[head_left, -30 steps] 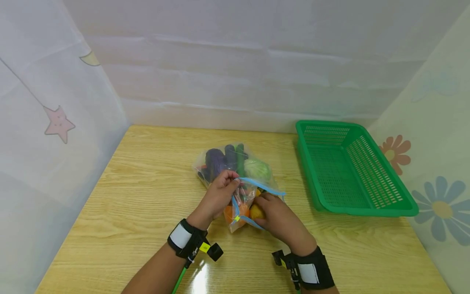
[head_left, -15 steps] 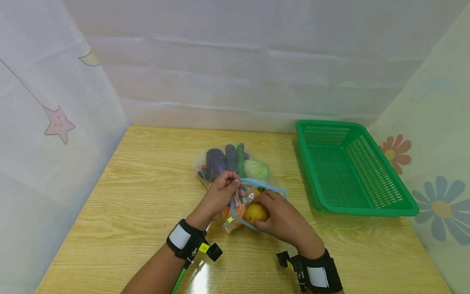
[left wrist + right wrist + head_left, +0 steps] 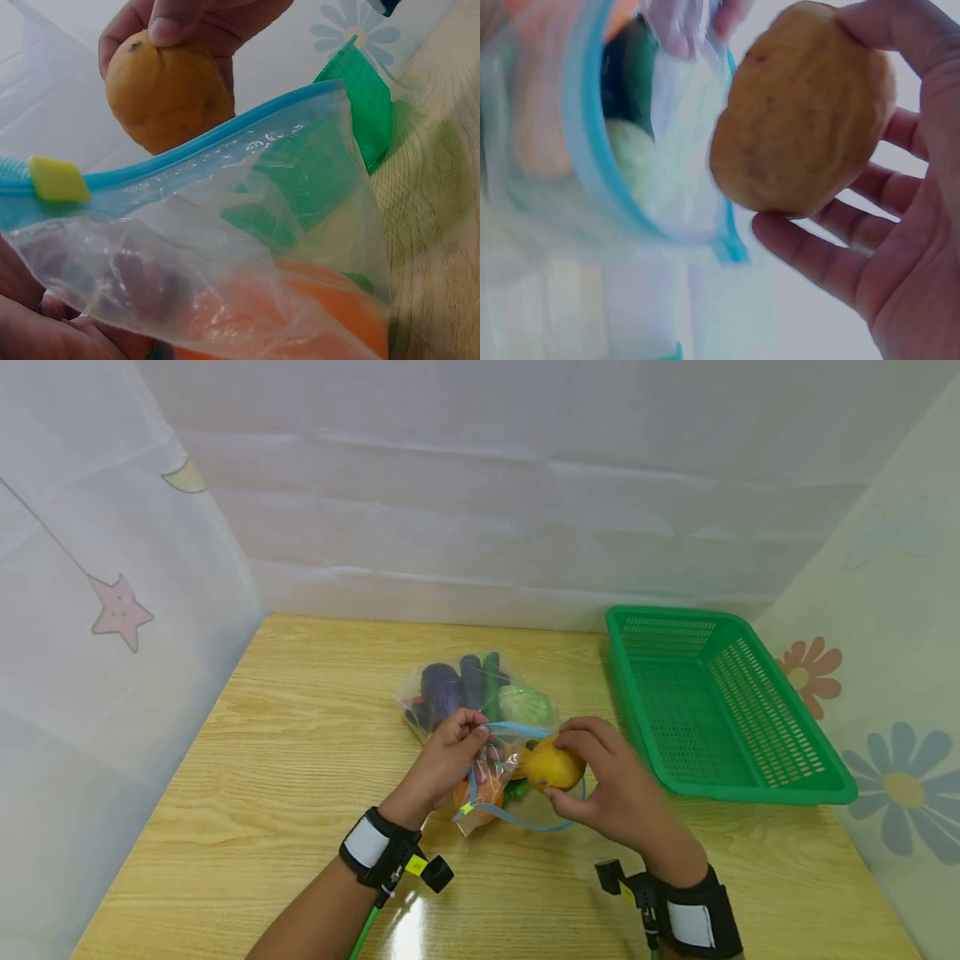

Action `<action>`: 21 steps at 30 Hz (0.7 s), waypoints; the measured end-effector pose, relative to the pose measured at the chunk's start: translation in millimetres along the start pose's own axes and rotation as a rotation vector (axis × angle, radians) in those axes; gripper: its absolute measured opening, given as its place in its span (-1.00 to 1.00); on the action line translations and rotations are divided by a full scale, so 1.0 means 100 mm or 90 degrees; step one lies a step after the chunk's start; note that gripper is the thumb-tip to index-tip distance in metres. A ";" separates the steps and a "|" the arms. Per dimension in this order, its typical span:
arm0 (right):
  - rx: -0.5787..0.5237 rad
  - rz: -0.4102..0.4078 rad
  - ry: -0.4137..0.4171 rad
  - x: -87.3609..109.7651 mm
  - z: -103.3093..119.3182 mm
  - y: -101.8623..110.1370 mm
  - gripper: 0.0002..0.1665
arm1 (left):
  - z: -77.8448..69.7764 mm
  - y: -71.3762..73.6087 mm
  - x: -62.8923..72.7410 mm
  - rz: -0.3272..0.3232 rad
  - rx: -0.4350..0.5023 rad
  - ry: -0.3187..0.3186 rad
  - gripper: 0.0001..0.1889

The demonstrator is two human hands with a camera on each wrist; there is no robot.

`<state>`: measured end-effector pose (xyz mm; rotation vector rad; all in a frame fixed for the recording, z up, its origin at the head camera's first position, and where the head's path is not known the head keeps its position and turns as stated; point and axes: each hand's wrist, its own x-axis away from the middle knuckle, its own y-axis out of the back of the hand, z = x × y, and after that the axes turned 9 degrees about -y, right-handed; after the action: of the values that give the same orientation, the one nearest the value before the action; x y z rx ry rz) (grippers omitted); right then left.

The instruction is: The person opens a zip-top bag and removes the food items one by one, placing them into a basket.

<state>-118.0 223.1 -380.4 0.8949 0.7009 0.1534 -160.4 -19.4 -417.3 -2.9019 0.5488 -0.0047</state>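
In the head view my right hand [image 3: 626, 785] holds a yellow-brown potato [image 3: 555, 766] between thumb and fingers, over the mouth of a clear zip bag [image 3: 536, 824] with a blue zip edge. The right wrist view shows the lumpy potato [image 3: 802, 112] close up, outside the blue rim [image 3: 592, 127]. My left hand [image 3: 442, 760] pinches the bag's edge at its left side, keeping the mouth spread. Inside the bag lie an eggplant [image 3: 441, 687], a cucumber [image 3: 491, 681], a cabbage [image 3: 527, 706] and something orange [image 3: 489, 793]. A yellow slider [image 3: 60, 178] sits on the zip.
A green plastic basket [image 3: 697, 727] with slotted sides stands at the right of the wooden table [image 3: 300, 710], near the back. Printed white cloth [image 3: 480, 510] hangs behind and on both sides. Wrist bands with small cameras sit on both forearms.
My right hand has lifted the potato up out of the bag and moved it to the right. The bag's mouth has widened. My left hand has stayed in place.
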 end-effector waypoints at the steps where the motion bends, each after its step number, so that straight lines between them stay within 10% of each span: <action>1: 0.003 -0.008 0.003 -0.02 -0.03 0.05 -0.49 | 0.00 0.00 0.00 -0.003 -0.005 -0.003 -0.80; 21: 0.096 -0.054 -0.041 -0.26 -1.01 0.86 -0.40 | 0.02 0.01 -0.01 -0.009 -0.018 -0.011 -0.82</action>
<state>-187.1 333.7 -344.6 1.0087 0.6952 -0.0042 -161.5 -19.8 -419.8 -2.9306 0.5296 0.0275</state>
